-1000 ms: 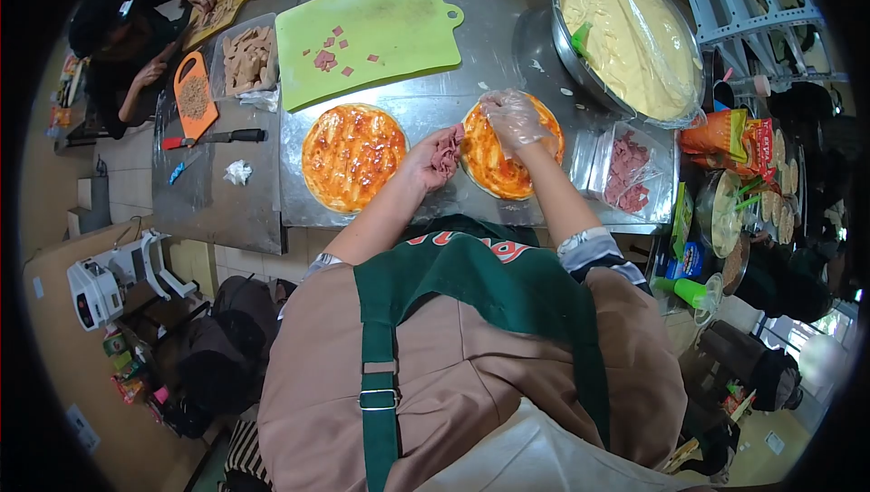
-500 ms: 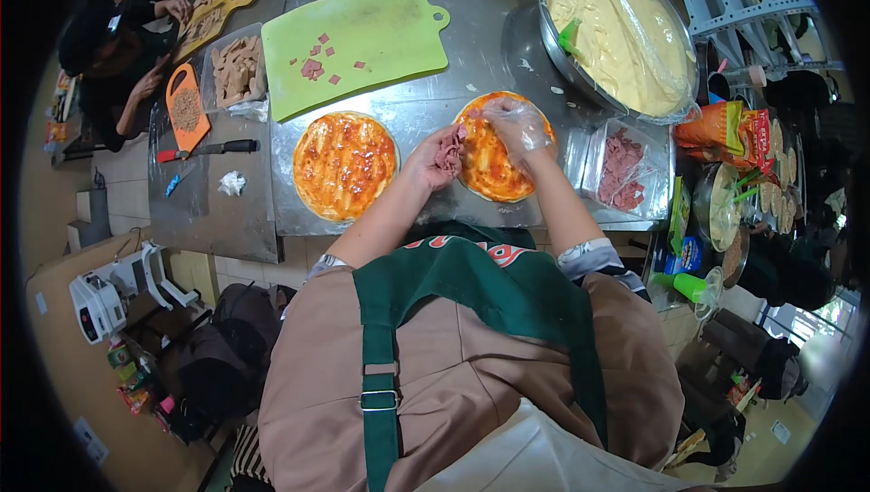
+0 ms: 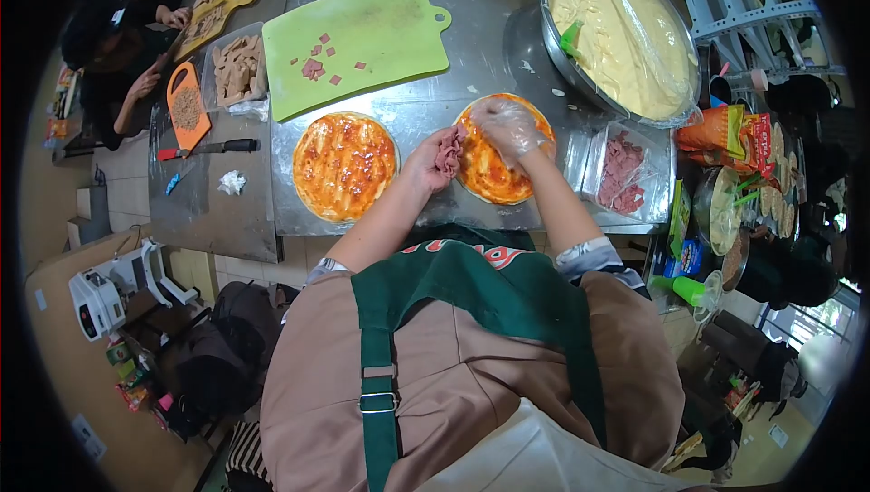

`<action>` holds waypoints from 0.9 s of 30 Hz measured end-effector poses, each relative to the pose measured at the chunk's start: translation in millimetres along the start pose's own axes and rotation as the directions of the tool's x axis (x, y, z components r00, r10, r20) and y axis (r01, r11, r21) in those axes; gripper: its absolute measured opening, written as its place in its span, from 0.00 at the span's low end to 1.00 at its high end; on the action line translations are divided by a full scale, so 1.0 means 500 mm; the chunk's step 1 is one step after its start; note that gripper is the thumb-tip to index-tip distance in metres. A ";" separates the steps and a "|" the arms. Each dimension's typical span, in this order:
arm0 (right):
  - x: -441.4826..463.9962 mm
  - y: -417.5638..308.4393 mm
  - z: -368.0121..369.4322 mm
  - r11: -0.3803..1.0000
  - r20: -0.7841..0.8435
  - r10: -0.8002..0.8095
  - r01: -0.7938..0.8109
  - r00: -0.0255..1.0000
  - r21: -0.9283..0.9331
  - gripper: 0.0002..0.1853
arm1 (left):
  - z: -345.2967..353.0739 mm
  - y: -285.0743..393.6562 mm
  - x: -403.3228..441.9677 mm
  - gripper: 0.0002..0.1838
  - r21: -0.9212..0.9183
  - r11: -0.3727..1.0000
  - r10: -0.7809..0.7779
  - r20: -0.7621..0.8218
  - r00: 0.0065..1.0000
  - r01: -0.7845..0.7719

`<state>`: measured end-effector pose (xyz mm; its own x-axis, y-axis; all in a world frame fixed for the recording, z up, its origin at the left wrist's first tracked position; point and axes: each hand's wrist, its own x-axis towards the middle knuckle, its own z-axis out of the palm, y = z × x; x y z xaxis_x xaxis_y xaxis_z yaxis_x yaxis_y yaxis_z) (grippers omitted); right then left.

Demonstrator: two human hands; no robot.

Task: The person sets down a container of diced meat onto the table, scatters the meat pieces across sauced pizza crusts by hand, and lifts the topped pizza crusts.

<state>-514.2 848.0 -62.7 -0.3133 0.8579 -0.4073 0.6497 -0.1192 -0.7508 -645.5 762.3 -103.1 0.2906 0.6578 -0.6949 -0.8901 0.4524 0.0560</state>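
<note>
My left hand (image 3: 431, 164) is cupped around a heap of pink chopped meat pieces (image 3: 449, 155), at the left edge of the right pizza base. That pizza base (image 3: 489, 182) is spread with red-orange sauce. Over its upper part is my right hand (image 3: 513, 131) in a clear plastic glove, fingers drawn together and pointing left; whatever they hold is hidden. A second sauced pizza base (image 3: 344, 168) lies to the left. To the right, a clear plastic tub (image 3: 625, 170) contains more pink meat pieces.
Beyond the pizzas lies a green cutting board (image 3: 362, 30) with scattered meat bits. A large metal bowl (image 3: 555, 43) of pale yellow dough stands back right. At left are a knife (image 3: 213, 149), an orange board (image 3: 186, 116) and a tub of brown pieces (image 3: 239, 71). A co-worker (image 3: 113, 84) works there.
My gloved right hand has shifted slightly left and away from me over the right pizza base. My left hand stays nearly still with the meat pieces.
</note>
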 end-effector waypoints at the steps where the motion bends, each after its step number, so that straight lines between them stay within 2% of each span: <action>1: -0.012 0.003 0.009 0.997 0.089 -0.015 0.009 0.996 0.075 0.09 | -0.002 -0.001 0.009 0.06 0.013 1.000 -0.025 0.034 0.999 0.024; 2: -0.018 0.010 0.014 0.989 0.175 -0.036 0.009 0.984 0.150 0.08 | -0.001 -0.004 0.014 0.06 0.027 0.998 -0.051 0.066 0.996 0.049; 3: -0.019 0.021 0.018 0.985 0.161 -0.120 0.098 0.980 0.139 0.10 | 0.000 -0.006 0.019 0.06 0.030 0.998 -0.054 0.069 0.996 0.052; 4: -0.020 0.030 0.017 0.986 0.157 -0.119 0.097 0.980 0.138 0.10 | 0.001 -0.010 0.023 0.07 0.071 0.996 -0.058 0.062 0.996 0.053; 6: -0.031 0.025 0.008 0.934 0.115 -0.075 0.029 0.991 0.357 0.06 | 0.015 -0.015 0.022 0.08 0.115 0.992 -0.065 0.057 0.996 0.058; 10: 0.012 0.076 -0.027 0.960 0.023 -0.087 0.078 0.996 0.269 0.13 | 0.022 -0.015 0.015 0.09 0.028 0.999 -0.047 0.031 0.998 0.047; 12: 0.033 0.076 -0.055 0.995 -0.173 -0.059 0.045 0.983 -0.089 0.11 | 0.012 -0.012 0.009 0.10 0.016 0.999 -0.038 0.016 0.999 0.038; 13: 0.043 0.074 -0.061 0.995 -0.172 -0.060 0.045 0.983 -0.088 0.11 | 0.006 -0.010 0.005 0.11 0.015 1.000 -0.022 0.019 1.000 0.022; 15: 0.062 0.070 -0.069 0.923 -0.189 -0.090 0.011 0.978 -0.384 0.11 | 0.000 -0.007 0.000 0.13 0.012 1.000 -0.001 0.020 1.000 0.001; 19: 0.081 0.067 -0.064 0.874 -0.131 -0.117 0.039 0.985 -0.484 0.12 | 0.004 -0.002 -0.017 0.14 -0.011 1.000 0.007 0.020 1.000 -0.007; 21: 0.066 0.046 -0.057 0.806 -0.248 -0.313 0.118 0.917 -0.580 0.09 | 0.001 0.002 -0.018 0.14 -0.006 1.000 0.019 0.003 1.000 -0.019; 22: 0.056 0.036 -0.051 0.806 -0.243 -0.315 0.123 0.918 -0.580 0.09 | -0.007 0.002 -0.013 0.14 -0.019 1.000 0.005 0.057 0.998 -0.004; 23: 0.026 -0.004 -0.043 0.956 -0.143 -0.173 0.132 0.974 -0.260 0.11 | -0.014 0.002 -0.010 0.13 -0.031 0.999 -0.010 0.111 0.994 0.014; 24: 0.000 -0.032 -0.032 0.994 0.005 -0.067 0.066 0.998 0.086 0.13 | -0.015 0.002 -0.010 0.13 -0.032 0.999 -0.011 0.108 0.994 0.014; 25: -0.018 -0.046 -0.020 0.994 0.005 -0.065 0.065 0.998 0.087 0.13 | -0.013 0.001 -0.009 0.13 -0.017 0.999 -0.026 0.110 0.994 0.028; 27: -0.042 -0.062 -0.007 0.947 0.223 -0.295 0.315 0.929 -0.059 0.12 | -0.013 0.000 -0.005 0.14 0.000 0.999 -0.043 0.117 0.992 0.043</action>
<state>-525.6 835.3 -29.1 -0.6375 0.7205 -0.2730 0.5576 0.1869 -0.8088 -648.5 756.5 -106.2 0.3672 0.7037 -0.6082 -0.8769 0.4799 0.0259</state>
